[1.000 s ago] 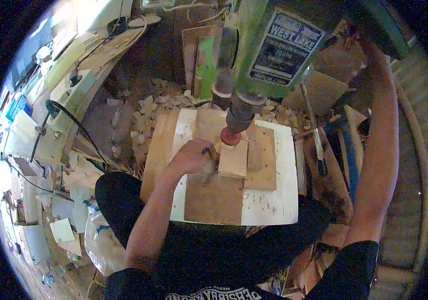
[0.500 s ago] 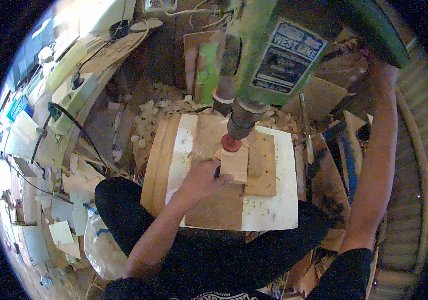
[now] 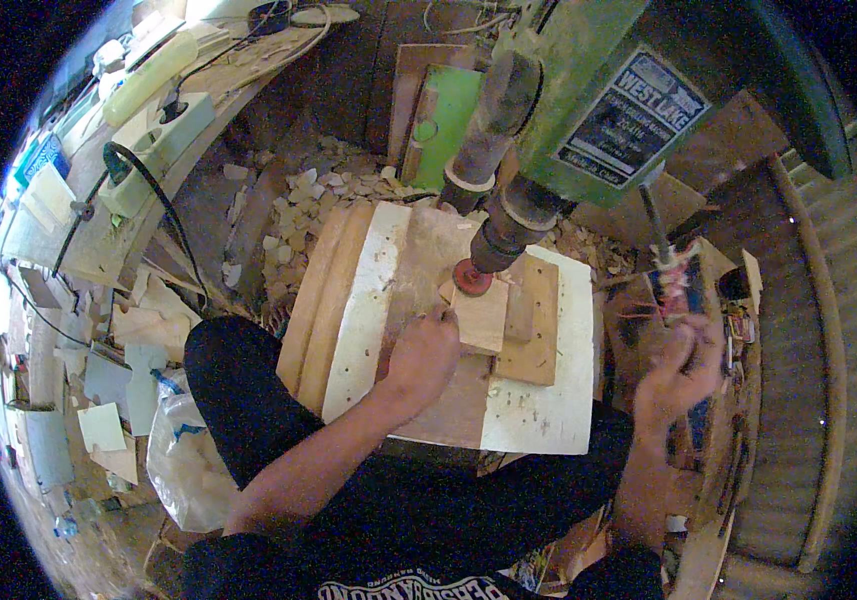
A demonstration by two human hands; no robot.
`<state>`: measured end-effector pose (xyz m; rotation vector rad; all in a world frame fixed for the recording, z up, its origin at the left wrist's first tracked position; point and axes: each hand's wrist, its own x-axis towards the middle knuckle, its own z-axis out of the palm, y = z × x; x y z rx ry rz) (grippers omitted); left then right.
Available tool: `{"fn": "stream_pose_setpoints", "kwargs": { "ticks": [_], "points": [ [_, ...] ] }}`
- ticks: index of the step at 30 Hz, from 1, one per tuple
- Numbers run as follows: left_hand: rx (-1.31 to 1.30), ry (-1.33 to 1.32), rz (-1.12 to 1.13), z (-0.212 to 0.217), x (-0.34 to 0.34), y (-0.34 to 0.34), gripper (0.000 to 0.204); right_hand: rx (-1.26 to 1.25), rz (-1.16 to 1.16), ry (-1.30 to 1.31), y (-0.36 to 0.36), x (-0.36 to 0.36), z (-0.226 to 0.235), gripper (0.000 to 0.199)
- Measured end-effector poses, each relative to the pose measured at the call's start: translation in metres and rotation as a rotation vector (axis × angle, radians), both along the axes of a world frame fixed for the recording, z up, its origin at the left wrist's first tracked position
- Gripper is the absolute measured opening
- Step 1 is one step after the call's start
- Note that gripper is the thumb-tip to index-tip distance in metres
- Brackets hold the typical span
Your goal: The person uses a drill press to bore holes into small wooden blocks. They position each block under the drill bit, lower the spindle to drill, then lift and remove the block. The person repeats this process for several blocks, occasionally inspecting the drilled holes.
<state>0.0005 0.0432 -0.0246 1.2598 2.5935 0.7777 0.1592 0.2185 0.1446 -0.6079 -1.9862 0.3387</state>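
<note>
My left hand lies on a wooden work table, its fingertips pressing the left edge of a small pale wooden piece. That piece sits under a red round cutter in the chuck of a green drill press. A thicker wooden block lies against the piece's right side. My right hand is blurred, low at the right, its fingers reaching up at the taped end of a thin metal lever. Its grip is unclear.
A heap of small wood offcuts lies behind the table. A pale green power strip with a black cable sits on the left bench. A plastic bag is by my left knee. Tools and scraps crowd the right side.
My right arm has dropped from high at the upper right to low beside the table. My left hand slid right toward the small piece. The camera has moved closer.
</note>
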Motion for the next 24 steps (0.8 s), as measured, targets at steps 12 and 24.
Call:
{"fn": "stream_pose_setpoints", "kwargs": {
  "ticks": [12, 24],
  "points": [
    [0.022, 0.021, 0.021, 0.005, -0.002, -0.003, 0.013, 0.321, 0.060, -0.413, 0.145, -0.153, -0.078, 0.025],
    [0.132, 0.044, 0.069, 0.012, 0.005, -0.010, 0.022, 0.045, -0.087, -0.219, 0.179, -0.169, -0.113, 0.021]
  ]
}}
